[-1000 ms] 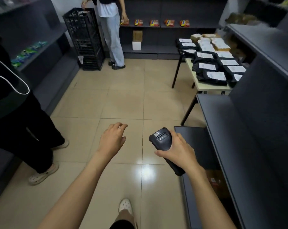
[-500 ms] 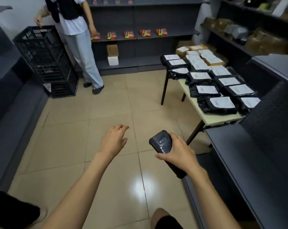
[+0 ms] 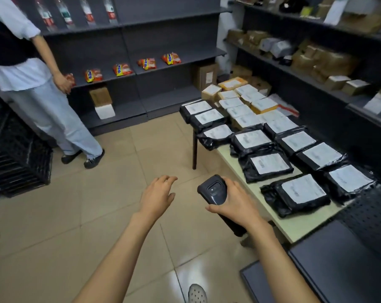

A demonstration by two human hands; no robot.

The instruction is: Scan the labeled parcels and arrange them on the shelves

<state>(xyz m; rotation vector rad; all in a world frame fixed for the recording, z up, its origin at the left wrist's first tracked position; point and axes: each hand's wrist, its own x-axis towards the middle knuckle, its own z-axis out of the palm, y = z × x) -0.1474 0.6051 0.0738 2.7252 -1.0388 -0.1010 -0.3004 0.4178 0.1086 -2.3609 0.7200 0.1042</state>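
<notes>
We see a table (image 3: 270, 217) at our right, with labelled parcels (image 3: 267, 166) lying in rows on it, the bagged ones nearer us and the boxes (image 3: 239, 103) at its far end. Right of the table runs a wall of shelves (image 3: 316, 84) holding more packages. Ahead, behind the table's far end, stands another shelf unit (image 3: 141, 73) with snack packets (image 3: 121, 69) in a row on its middle shelf and bottles (image 3: 65, 13) above. A person (image 3: 32, 84) stands at the left before it, with a crate (image 3: 16, 158) further left. Our right hand (image 3: 235, 202) holds a scanner (image 3: 214, 190) just left of the table; our left hand (image 3: 157, 194) hovers beside it over the floor.
</notes>
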